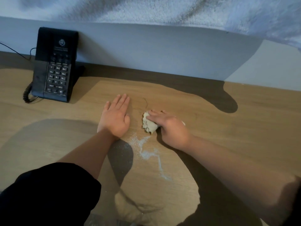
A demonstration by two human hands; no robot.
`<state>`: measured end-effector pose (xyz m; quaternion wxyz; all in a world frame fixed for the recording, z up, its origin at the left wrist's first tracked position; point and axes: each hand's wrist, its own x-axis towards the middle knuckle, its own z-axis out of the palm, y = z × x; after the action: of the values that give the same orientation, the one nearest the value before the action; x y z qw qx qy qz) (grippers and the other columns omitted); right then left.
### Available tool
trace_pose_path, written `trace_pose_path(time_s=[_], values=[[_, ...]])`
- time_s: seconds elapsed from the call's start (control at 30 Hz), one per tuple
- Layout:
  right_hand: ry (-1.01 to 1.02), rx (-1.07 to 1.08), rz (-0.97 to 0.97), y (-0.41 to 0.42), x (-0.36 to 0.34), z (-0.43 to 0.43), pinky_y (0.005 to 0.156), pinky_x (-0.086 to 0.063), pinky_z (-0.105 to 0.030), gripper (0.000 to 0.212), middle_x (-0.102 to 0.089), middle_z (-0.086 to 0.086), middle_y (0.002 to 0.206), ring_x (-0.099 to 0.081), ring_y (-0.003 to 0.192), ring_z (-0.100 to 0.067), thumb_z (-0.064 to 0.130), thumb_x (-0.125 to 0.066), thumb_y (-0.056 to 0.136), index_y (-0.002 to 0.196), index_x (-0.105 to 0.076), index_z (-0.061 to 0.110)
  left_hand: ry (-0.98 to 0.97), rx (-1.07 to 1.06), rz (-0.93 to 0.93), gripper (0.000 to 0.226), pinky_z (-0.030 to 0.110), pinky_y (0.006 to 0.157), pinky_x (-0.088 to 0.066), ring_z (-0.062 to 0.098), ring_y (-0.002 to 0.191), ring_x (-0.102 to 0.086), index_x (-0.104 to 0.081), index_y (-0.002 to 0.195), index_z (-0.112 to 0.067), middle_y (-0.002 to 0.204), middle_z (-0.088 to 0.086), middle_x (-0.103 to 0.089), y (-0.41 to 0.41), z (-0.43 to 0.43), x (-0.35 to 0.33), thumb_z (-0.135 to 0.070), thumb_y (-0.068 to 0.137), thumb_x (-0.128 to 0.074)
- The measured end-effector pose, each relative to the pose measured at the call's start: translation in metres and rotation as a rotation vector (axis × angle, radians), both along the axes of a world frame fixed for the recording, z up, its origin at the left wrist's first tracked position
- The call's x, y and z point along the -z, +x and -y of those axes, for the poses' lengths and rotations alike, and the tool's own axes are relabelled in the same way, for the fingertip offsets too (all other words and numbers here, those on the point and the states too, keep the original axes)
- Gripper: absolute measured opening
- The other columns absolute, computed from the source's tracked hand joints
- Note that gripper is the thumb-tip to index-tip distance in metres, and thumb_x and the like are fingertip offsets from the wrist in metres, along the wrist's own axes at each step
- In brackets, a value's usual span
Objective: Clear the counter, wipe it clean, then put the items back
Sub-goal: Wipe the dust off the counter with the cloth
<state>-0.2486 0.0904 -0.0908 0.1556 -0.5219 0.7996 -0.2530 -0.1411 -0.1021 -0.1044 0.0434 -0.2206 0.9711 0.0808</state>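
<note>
My right hand [169,128] presses a crumpled pale cloth [149,123] down on the wooden counter [244,128], with its fingers laid over the top of the wad. My left hand [116,118] lies flat on the counter just left of the cloth, fingers straight and together. A trail of white powder [146,152] is spread on the wood right below both hands and runs toward me.
A black desk phone [54,66] with a coiled cord [26,93] stands at the back left against the pale wall [162,51]. A fluffy grey fabric [162,8] hangs over the top of the view. The counter stretches bare to the right.
</note>
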Motion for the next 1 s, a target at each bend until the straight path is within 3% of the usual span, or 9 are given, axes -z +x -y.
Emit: trace_pose_path(time_s=[0.13,0.27,0.33,0.43,0.53,0.63,0.73,0.83,1.0], values=[[0.104,-0.236,0.119,0.014,-0.009,-0.013,0.114,-0.013,-0.017,0.059,-0.042,-0.001,0.148,-0.035,0.139,-0.012,-0.007,-0.054,0.084,0.139,-0.05,0.016,0.01,0.0,-0.012,0.062,0.041,0.122,0.0,0.014,0.15,0.003,-0.007,0.156,-0.017,0.164,-0.002,-0.001,0.001,-0.001,-0.003,-0.027,0.098,-0.024],[0.022,0.229,0.172,-0.038,-0.019,-0.002,0.084,-0.041,-0.006,0.053,-0.057,-0.002,0.131,-0.059,0.104,-0.011,-0.002,-0.043,0.094,0.14,-0.047,0.025,0.013,0.0,-0.021,0.061,0.041,0.122,0.0,0.013,0.15,0.004,-0.006,0.156,-0.017,0.163,-0.003,0.0,0.001,-0.001,-0.004,-0.024,0.1,-0.029],[-0.013,0.425,0.09,-0.062,-0.012,0.004,0.104,-0.029,-0.012,0.052,-0.051,-0.006,0.141,-0.049,0.127,-0.02,-0.005,-0.043,0.093,0.14,-0.048,0.018,0.015,-0.003,-0.03,0.061,0.04,0.122,-0.001,0.013,0.15,0.003,-0.007,0.156,-0.017,0.163,-0.002,-0.001,0.001,-0.001,-0.003,-0.024,0.099,-0.029],[0.054,0.368,-0.048,-0.042,0.001,0.007,0.12,-0.013,-0.03,0.059,-0.038,-0.003,0.152,-0.029,0.143,-0.019,-0.009,-0.047,0.088,0.142,-0.045,0.015,0.014,-0.008,-0.043,0.062,0.04,0.122,-0.001,0.013,0.15,0.002,-0.008,0.156,-0.017,0.163,-0.002,-0.002,0.001,-0.001,-0.002,-0.023,0.099,-0.03],[-0.012,0.173,-0.083,0.015,0.007,-0.005,0.12,-0.01,-0.03,0.063,-0.041,-0.004,0.15,-0.032,0.142,-0.017,-0.009,-0.056,0.082,0.14,-0.048,0.014,0.004,-0.006,-0.038,0.063,0.04,0.122,-0.001,0.014,0.15,0.002,-0.008,0.156,-0.017,0.164,-0.002,-0.002,0.002,0.0,0.0,-0.023,0.098,-0.032],[-0.023,0.08,0.093,0.028,-0.004,-0.018,0.115,-0.02,-0.026,0.056,-0.048,-0.006,0.144,-0.042,0.135,-0.02,-0.006,-0.055,0.086,0.139,-0.049,0.013,0.017,-0.004,-0.041,0.064,0.04,0.122,-0.001,0.013,0.15,0.002,-0.007,0.156,-0.018,0.164,-0.002,-0.002,0.003,-0.002,-0.002,-0.025,0.098,-0.033],[-0.075,0.483,0.165,-0.018,-0.02,-0.024,0.096,-0.036,-0.019,0.049,-0.06,-0.011,0.129,-0.055,0.12,-0.026,-0.004,-0.046,0.092,0.136,-0.052,0.016,0.017,0.0,-0.045,0.063,0.04,0.122,-0.001,0.013,0.15,0.002,-0.008,0.156,-0.017,0.164,-0.002,-0.002,0.002,-0.003,-0.003,-0.027,0.099,-0.032],[-0.06,0.901,0.106,-0.061,-0.018,-0.042,0.106,-0.029,-0.021,0.064,-0.054,-0.01,0.138,-0.046,0.13,-0.027,-0.014,-0.043,0.083,0.139,-0.049,0.015,0.001,-0.006,-0.03,0.062,0.04,0.123,-0.001,0.013,0.15,0.003,-0.006,0.156,-0.018,0.163,-0.003,0.0,0.002,-0.001,-0.003,-0.028,0.1,-0.031],[0.079,0.587,-0.152,-0.005,0.001,-0.024,0.116,0.003,-0.026,0.069,-0.031,-0.009,0.155,-0.022,0.145,-0.021,-0.013,-0.05,0.079,0.144,-0.04,0.009,0.003,-0.002,-0.024,0.064,0.042,0.122,-0.002,0.014,0.15,0.003,-0.007,0.156,-0.017,0.164,-0.002,-0.001,0.002,-0.002,-0.001,-0.027,0.098,-0.032]])
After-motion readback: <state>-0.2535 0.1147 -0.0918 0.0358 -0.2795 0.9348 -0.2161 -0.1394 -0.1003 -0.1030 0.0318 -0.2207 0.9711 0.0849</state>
